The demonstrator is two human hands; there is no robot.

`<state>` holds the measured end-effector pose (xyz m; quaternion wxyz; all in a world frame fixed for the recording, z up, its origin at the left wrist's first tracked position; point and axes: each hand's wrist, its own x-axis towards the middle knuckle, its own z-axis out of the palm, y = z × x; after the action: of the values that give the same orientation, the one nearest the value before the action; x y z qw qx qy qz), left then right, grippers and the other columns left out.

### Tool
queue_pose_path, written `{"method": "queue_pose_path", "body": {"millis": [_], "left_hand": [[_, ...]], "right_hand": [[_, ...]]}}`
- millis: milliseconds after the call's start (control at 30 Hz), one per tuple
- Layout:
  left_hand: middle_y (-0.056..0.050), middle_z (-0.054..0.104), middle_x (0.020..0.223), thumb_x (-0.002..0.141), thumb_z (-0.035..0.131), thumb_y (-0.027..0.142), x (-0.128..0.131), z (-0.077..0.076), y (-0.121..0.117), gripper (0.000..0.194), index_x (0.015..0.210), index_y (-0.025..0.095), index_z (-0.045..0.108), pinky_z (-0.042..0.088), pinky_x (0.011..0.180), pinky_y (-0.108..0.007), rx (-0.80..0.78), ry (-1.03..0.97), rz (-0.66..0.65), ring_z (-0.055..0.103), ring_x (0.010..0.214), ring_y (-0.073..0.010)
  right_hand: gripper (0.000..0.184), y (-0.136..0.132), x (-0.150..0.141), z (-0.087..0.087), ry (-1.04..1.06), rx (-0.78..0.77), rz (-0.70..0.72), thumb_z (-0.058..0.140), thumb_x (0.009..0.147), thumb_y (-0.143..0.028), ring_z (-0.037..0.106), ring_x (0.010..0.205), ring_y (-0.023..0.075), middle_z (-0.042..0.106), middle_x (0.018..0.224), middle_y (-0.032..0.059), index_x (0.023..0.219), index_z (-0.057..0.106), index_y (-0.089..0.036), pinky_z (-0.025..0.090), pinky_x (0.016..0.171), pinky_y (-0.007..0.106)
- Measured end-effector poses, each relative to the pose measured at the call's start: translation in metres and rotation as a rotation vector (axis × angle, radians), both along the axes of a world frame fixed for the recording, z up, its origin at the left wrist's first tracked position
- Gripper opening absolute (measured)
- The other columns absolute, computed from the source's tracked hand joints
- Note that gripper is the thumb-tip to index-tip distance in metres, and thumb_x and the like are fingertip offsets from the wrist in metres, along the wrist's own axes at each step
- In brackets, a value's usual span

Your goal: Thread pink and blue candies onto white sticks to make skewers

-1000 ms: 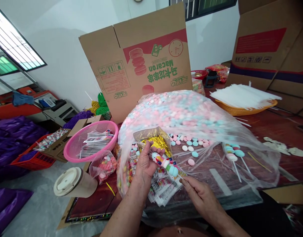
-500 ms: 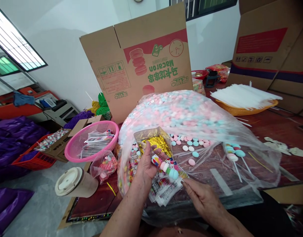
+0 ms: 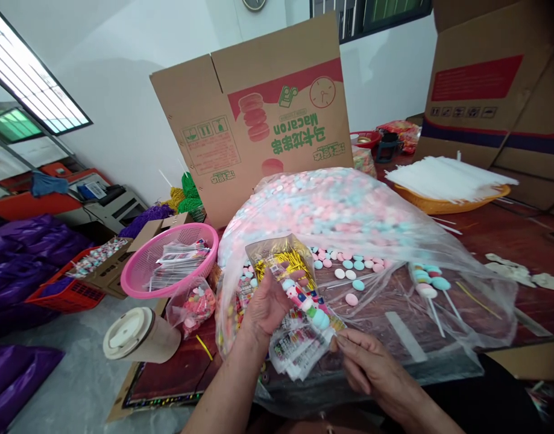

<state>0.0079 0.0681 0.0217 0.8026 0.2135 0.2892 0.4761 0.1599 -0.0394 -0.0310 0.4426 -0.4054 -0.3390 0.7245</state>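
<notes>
My left hand (image 3: 268, 304) is curled around a candy skewer (image 3: 309, 306), a row of pastel candies with a colourful printed wrapper about it. My right hand (image 3: 369, 361) pinches at the lower end of the skewer; whether stick or wrapper film is between its fingertips is hidden. Beneath them lies a fanned stack of printed wrappers (image 3: 297, 349). Just behind the left hand is an open bag of gold twist ties (image 3: 289, 256). Loose pink, blue and white candies (image 3: 351, 299) lie beyond, spilling from a large clear bag of candies (image 3: 322, 199).
A pink basket (image 3: 134, 283) of wrappers and a lidded cup (image 3: 145, 337) stand on the left. At right are two candy skewers (image 3: 428, 283) and a yellow basket (image 3: 433, 205) of white sticks. Cardboard boxes (image 3: 195, 114) rise at the back.
The candy skewer has shifted slightly down, and its upper end shows more. My left fingers have moved a little behind it. My right hand stays near its lower end.
</notes>
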Motion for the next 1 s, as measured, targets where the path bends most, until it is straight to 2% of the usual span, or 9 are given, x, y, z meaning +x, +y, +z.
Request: {"method": "queue_pose_path", "body": {"millis": [67, 167, 267, 367, 433, 567, 700, 900, 1000], "left_hand": [[-0.008, 0.066, 0.084, 0.066, 0.066, 0.049, -0.005, -0.002, 0.006, 0.048, 0.099, 0.016, 0.058, 0.048, 0.078, -0.041, 0.021, -0.087, 0.011, 0.064, 0.078, -0.0220], [0.001, 0.061, 0.063, 0.070, 0.067, 0.035, 0.004, -0.004, 0.008, 0.030, 0.093, 0.018, 0.059, 0.049, 0.077, -0.036, 0.005, -0.122, 0.113, 0.060, 0.060, -0.0133], [0.006, 0.050, 0.049, 0.075, 0.064, 0.029, 0.020, -0.007, 0.003, 0.015, 0.085, 0.018, 0.060, 0.050, 0.072, -0.031, -0.074, -0.091, 0.177, 0.052, 0.048, -0.0087], [0.005, 0.049, 0.048, 0.077, 0.060, 0.038, 0.029, -0.009, -0.003, 0.021, 0.080, 0.017, 0.058, 0.051, 0.067, -0.031, -0.145, -0.073, 0.196, 0.051, 0.046, -0.0094], [0.004, 0.050, 0.047, 0.077, 0.057, 0.043, 0.029, -0.009, -0.004, 0.027, 0.078, 0.016, 0.058, 0.051, 0.065, -0.031, -0.159, -0.056, 0.182, 0.051, 0.046, -0.0103], [0.004, 0.049, 0.044, 0.076, 0.059, 0.044, 0.020, -0.004, 0.003, 0.030, 0.070, 0.015, 0.055, 0.051, 0.065, -0.032, -0.186, -0.027, 0.214, 0.050, 0.044, -0.0101], [0.005, 0.048, 0.042, 0.069, 0.067, 0.043, 0.027, -0.002, -0.003, 0.034, 0.061, 0.015, 0.051, 0.050, 0.063, -0.029, -0.176, 0.028, 0.225, 0.049, 0.042, -0.0092], [0.006, 0.048, 0.042, 0.057, 0.075, 0.046, 0.051, -0.017, -0.034, 0.040, 0.058, 0.015, 0.049, 0.046, 0.060, -0.027, -0.140, 0.131, 0.196, 0.047, 0.041, -0.0082], [0.004, 0.054, 0.048, 0.051, 0.080, 0.039, 0.043, -0.022, -0.035, 0.039, 0.063, 0.014, 0.052, 0.045, 0.061, -0.026, -0.156, 0.152, 0.150, 0.052, 0.046, -0.0097]], "right_hand": [[0.037, 0.000, 0.001, -0.001, 0.072, -0.054, 0.032, 0.053, 0.074, -0.056, 0.013, 0.028, 0.0039, 0.028, 0.028, -0.0129, 0.072, 0.048, -0.019, 0.016, 0.036, 0.019], [0.037, 0.001, 0.000, 0.001, 0.009, -0.036, 0.052, 0.048, 0.077, -0.056, 0.013, 0.028, 0.0046, 0.027, 0.028, -0.0127, 0.073, 0.049, -0.019, 0.017, 0.036, 0.020], [0.037, 0.004, -0.004, 0.006, -0.332, 0.204, -0.042, 0.041, 0.083, -0.052, 0.025, 0.035, 0.0067, 0.035, 0.036, -0.0079, 0.066, 0.048, -0.019, 0.023, 0.040, 0.021], [0.035, 0.009, -0.006, 0.011, -0.713, 0.504, -0.127, 0.039, 0.086, -0.045, 0.040, 0.048, 0.0111, 0.047, 0.051, -0.0014, 0.064, 0.050, -0.019, 0.032, 0.049, 0.024], [0.034, 0.012, -0.007, 0.013, -0.827, 0.584, -0.126, 0.035, 0.088, -0.040, 0.044, 0.051, 0.0128, 0.051, 0.055, 0.0005, 0.068, 0.054, -0.019, 0.036, 0.051, 0.025], [0.031, 0.012, -0.004, 0.009, -0.858, 0.629, -0.124, 0.032, 0.089, -0.035, 0.051, 0.054, 0.0138, 0.059, 0.063, 0.0024, 0.086, 0.058, -0.019, 0.039, 0.051, 0.024], [0.031, 0.012, -0.010, 0.001, -0.921, 0.673, -0.135, 0.031, 0.089, -0.033, 0.050, 0.049, 0.0142, 0.057, 0.057, 0.0020, 0.079, 0.056, -0.019, 0.039, 0.048, 0.024], [0.030, 0.023, -0.023, -0.001, -0.736, 0.564, -0.220, 0.032, 0.088, -0.038, 0.057, 0.068, 0.0173, 0.062, 0.074, 0.0058, 0.082, 0.055, -0.020, 0.045, 0.064, 0.027], [0.032, 0.020, -0.019, -0.003, -0.640, 0.437, -0.165, 0.034, 0.087, -0.043, 0.051, 0.051, 0.0142, 0.053, 0.054, -0.0001, 0.070, 0.051, -0.022, 0.042, 0.054, 0.025]]}}
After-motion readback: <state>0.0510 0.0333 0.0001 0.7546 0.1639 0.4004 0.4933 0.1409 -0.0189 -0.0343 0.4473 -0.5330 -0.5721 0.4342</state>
